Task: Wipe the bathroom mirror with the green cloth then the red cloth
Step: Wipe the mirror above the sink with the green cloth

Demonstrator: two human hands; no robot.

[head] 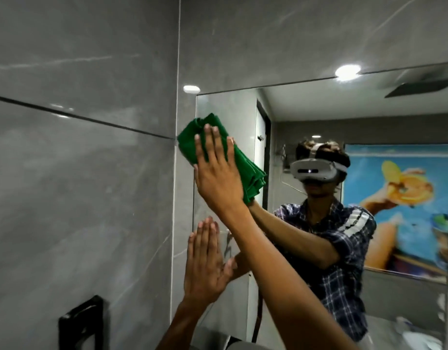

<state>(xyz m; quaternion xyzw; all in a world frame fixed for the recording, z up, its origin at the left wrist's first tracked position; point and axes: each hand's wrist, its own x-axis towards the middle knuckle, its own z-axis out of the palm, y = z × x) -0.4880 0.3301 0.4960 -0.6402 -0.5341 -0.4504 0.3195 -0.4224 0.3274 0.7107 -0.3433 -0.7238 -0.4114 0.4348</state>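
— At the upper left corner of the frameless rectangular wall mirror (318, 117), what was going on?

— The right hand (217, 183) was flat against the folded green cloth (210, 145), fingers spread and extended, pressing it onto the glass rather than clenching it. The cloth sat right at the mirror's left edge, its left side just overlapping onto the glossy grey marbled wall tile (79, 173). Its folded layers hung out from under the palm toward the lower right.

— And the left hand (205, 263)?

— Lower down, also near the mirror's left edge, palm flat on the glass with fingers straight and close together, thumb out to the right. It held nothing. Its own reflection met it at the fingertips.

— Where was the red cloth?

— I could not find it anywhere in view.

— What else showed?

— The right forearm crossed up from the bottom of the picture, above and in front of the left arm. In the glass there was the reflection of the person, in a dark checked short-sleeved shirt (344, 248) and a white headset (316, 171), and behind them a blue poster with orange slices (399, 198). A black square wall fitting (81, 322) stood on the tile at the lower left, well apart from both hands.
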